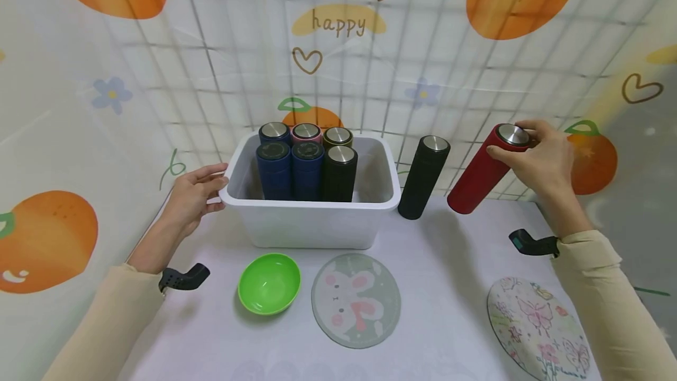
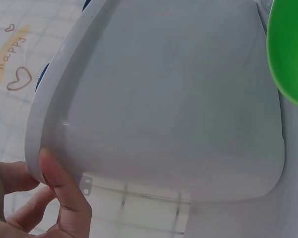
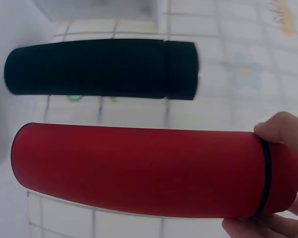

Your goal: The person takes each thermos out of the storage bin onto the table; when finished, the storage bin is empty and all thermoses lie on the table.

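A black flask (image 1: 424, 177) stands between the tilted red flask (image 1: 483, 170) and the bin (image 1: 309, 216), whose right half lies free

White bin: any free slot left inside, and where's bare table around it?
The white bin is free on its right third; six flasks crowd the left. Bare table lies between the rabbit mat and butterfly mat, under the red flask. The black flask crowds the bin's right side.

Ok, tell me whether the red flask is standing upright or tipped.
Tipped. The red flask leans with its capped top toward the right hand, which grips that end; the black flask beside it stands upright.
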Motion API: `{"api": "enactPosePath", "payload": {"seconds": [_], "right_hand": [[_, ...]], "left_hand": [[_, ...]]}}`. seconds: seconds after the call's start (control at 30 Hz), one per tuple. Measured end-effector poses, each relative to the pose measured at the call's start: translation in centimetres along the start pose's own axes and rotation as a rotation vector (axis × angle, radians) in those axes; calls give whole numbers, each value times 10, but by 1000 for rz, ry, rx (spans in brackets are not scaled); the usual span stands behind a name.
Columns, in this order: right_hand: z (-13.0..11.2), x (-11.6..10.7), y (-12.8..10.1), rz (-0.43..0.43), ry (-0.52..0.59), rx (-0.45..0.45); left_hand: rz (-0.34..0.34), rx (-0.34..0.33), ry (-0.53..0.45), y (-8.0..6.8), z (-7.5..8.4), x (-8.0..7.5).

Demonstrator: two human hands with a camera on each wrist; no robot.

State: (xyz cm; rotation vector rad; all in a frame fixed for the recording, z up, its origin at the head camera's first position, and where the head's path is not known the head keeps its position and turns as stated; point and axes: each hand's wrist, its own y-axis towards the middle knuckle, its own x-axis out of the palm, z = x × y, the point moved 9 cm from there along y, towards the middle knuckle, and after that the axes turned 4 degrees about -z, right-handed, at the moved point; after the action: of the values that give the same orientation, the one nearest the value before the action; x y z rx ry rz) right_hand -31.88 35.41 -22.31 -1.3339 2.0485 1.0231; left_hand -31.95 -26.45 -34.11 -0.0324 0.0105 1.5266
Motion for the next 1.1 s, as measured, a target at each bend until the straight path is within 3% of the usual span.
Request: {"api": "enactPosePath", "payload": {"seconds": [0.33, 0.77, 1.1], "right_hand": [[12, 22, 11, -20, -34, 11], [27, 45, 20, 18, -27, -14], [37, 72, 26, -49, 1, 18]], "left_hand": [[-1, 7, 3, 0, 2, 0], [-5, 5, 28, 2, -1, 2], [-4, 19, 40, 0, 1, 0]]}}
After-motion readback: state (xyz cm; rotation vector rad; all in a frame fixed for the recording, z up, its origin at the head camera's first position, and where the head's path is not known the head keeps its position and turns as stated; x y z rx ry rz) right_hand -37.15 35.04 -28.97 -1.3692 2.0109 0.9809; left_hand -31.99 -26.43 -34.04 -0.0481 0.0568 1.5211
